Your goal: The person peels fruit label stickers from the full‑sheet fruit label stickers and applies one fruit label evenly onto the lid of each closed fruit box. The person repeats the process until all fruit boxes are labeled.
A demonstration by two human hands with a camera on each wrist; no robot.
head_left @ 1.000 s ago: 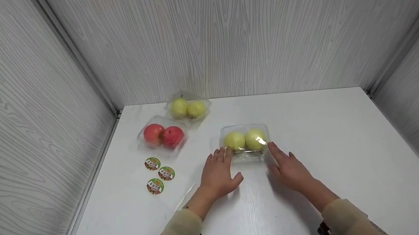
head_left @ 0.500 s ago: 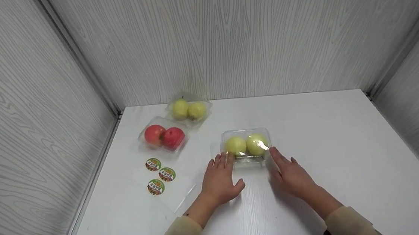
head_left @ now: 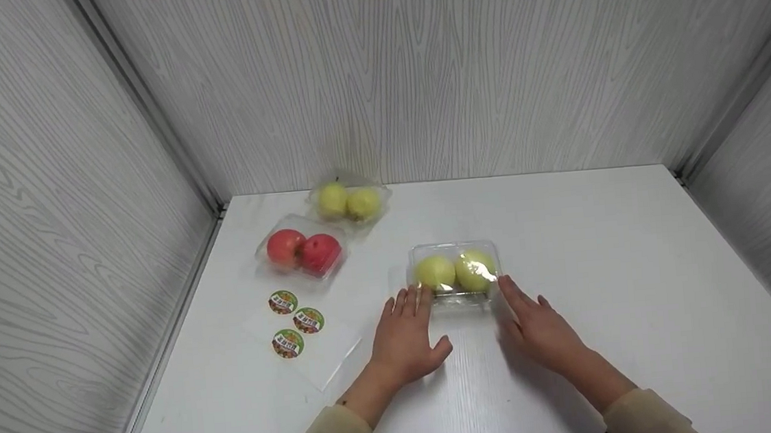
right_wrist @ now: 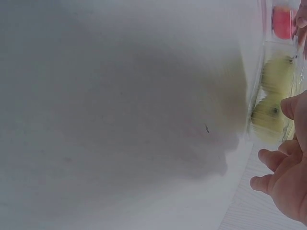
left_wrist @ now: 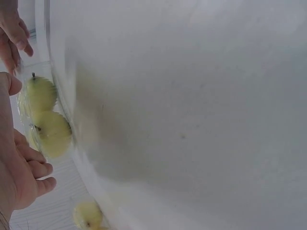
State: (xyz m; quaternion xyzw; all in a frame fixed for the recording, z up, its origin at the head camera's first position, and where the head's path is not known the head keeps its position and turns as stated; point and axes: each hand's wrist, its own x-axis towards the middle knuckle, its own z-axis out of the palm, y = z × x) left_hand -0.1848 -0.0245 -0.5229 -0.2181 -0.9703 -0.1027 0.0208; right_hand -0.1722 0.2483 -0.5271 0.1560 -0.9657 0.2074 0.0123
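Note:
A clear plastic clamshell box (head_left: 453,247) holds two yellow-green pears (head_left: 435,272), side by side, near the middle of the white table. My left hand (head_left: 405,339) lies at its near left corner, fingers straight, fingertips touching the box. At the right side my right hand (head_left: 542,328) reaches up with extended fingers against the box's near right corner. In the left wrist view the pears (left_wrist: 53,134) show through the plastic beyond my left hand (left_wrist: 21,167). The right wrist view has my right hand (right_wrist: 290,167) beside the pears (right_wrist: 269,117), thumb apart from the fingers.
To the left sits a clear box of two red apples (head_left: 320,253). Behind it is another box with two yellow-green pears (head_left: 363,204). Several round labels (head_left: 288,344) lie on a clear sheet (head_left: 325,366) at the left front. Grey wood-grain walls (head_left: 429,75) enclose the table.
The box of pears and both hands sit slightly lower in the head view than a second ago, while the other boxes shift only a little. Both hands keep their straight-fingered pose at the box's corners.

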